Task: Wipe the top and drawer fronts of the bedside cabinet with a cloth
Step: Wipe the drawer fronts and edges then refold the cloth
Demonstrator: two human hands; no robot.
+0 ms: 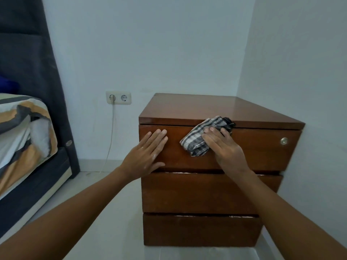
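A brown wooden bedside cabinet with three drawer fronts stands in the room's corner. Its glossy top is bare. My right hand presses a crumpled grey checked cloth against the top drawer front, near its upper edge; part of the cloth bunches over the lip of the top. My left hand lies flat, fingers together, on the left end of the same drawer front and holds nothing. A round metal lock sits at the drawer's right end.
A bed with a patterned cover and a dark headboard stands to the left. A double wall socket with a white cable hanging to the floor is left of the cabinet. The right wall touches the cabinet's side. Pale tiled floor lies in front.
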